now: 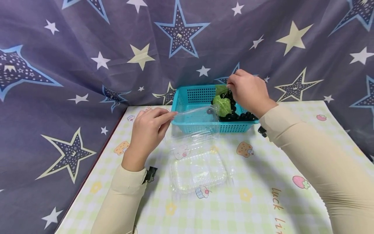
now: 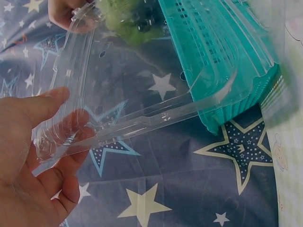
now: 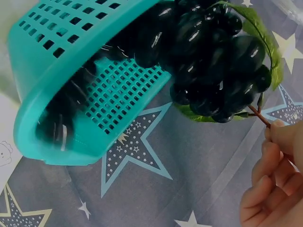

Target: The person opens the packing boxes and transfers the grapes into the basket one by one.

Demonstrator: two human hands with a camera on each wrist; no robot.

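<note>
My right hand (image 1: 246, 91) pinches the brown stem of a bunch of dark grapes (image 3: 213, 61) with green leaves (image 1: 222, 105). The bunch hangs at the right part of a teal plastic basket (image 1: 201, 125), and more dark grapes (image 3: 61, 113) show inside it. With thumb and fingers my left hand (image 1: 150, 130) grips the lid edge of a clear plastic clamshell box (image 2: 142, 116). That lid stands raised, overlapping the basket's front left in the head view. The box's clear base (image 1: 201, 170) lies on the table below it.
A checked tablecloth (image 1: 263, 214) with cartoon prints covers the table. Right behind the basket hangs a dark curtain (image 1: 117, 29) with a star pattern. Each wrist carries a small black device, such as the one at the left cuff (image 1: 150, 174).
</note>
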